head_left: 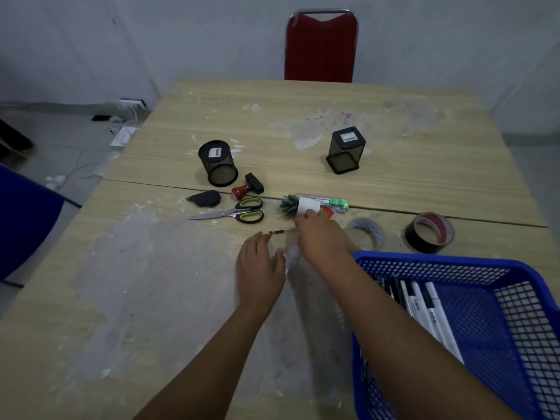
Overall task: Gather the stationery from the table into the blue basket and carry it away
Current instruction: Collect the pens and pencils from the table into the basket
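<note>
The blue basket (pixel 430 266) stands at the table's near right corner with several white markers (pixel 424 307) in it. My right hand (pixel 322 237) is curled over one end of a thin pen (pixel 281 231), which lies on the table. My left hand (pixel 260 266) lies flat with straight fingers, its fingertips touching the pen's other end. A clear plastic strip (pixel 291 255) shows between the two hands. Behind them lie green-handled scissors (pixel 239 213), a spiky green item with a white card (pixel 291 204), a green cutter (pixel 336 204), a red-and-black stamp (pixel 248 186) and a small black item (pixel 205 198).
A round mesh cup (pixel 218 163) and a square mesh cup (pixel 345 150) stand farther back. A clear tape roll (pixel 368 231) and a black tape roll (pixel 430 233) sit just behind the basket. A red chair (pixel 321 47) is at the far edge, a blue chair (pixel 24 222) at the left.
</note>
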